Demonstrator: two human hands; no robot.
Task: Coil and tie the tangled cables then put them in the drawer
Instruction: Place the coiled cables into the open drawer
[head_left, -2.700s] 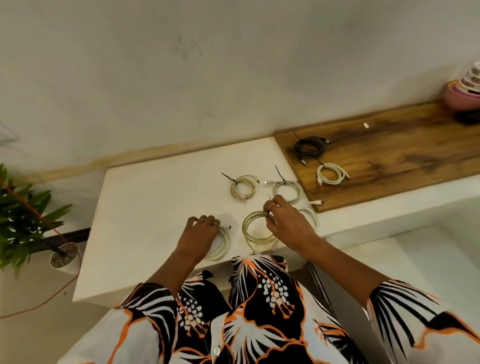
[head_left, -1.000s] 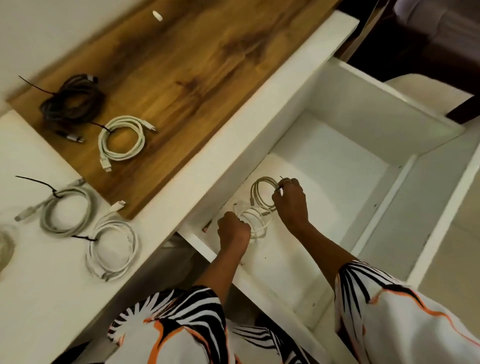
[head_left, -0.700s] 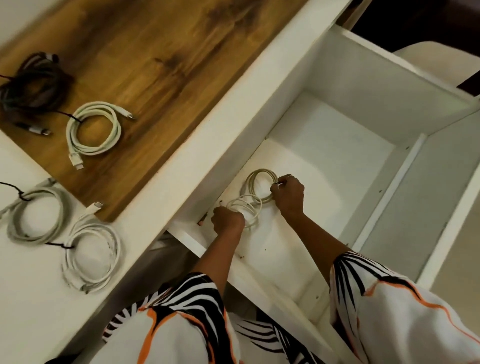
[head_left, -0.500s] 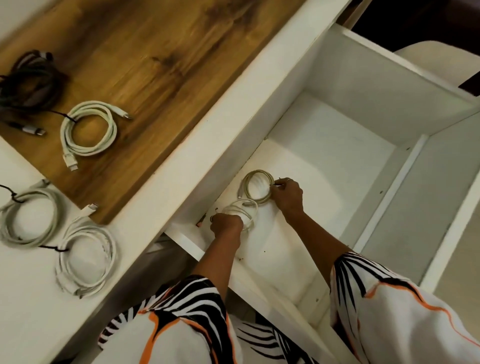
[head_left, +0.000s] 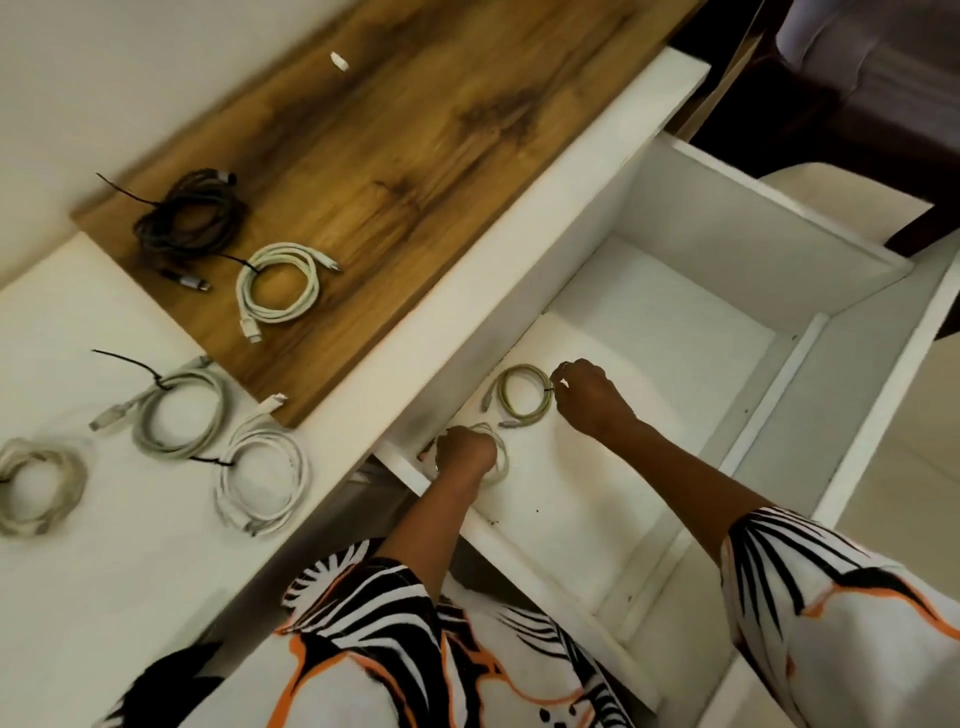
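Observation:
Both my hands are inside the open white drawer (head_left: 670, 332). My right hand (head_left: 592, 397) pinches the tie side of a yellowish coiled cable (head_left: 522, 397) that lies on the drawer floor. My left hand (head_left: 465, 457) curls over a white coiled cable (head_left: 498, 457), mostly hiding it, near the drawer's front left corner. On the counter lie more tied coils: a black one (head_left: 189, 221) and a white one (head_left: 278, 286) on the wooden board, plus a grey one (head_left: 176, 415), a white one (head_left: 262, 483) and a pale one (head_left: 39, 486) on the white top.
The wooden board (head_left: 415, 130) covers the back of the white counter (head_left: 78, 571), with a small white piece (head_left: 340, 61) on it. The drawer's front panel (head_left: 883, 400) stands out to the right. A pale seat (head_left: 841, 197) and dark furniture sit beyond the drawer.
Both hands carried the two coils from the counter into the open drawer and lowered them onto its floor. My left hand moved toward the front corner; the view shifted slightly.

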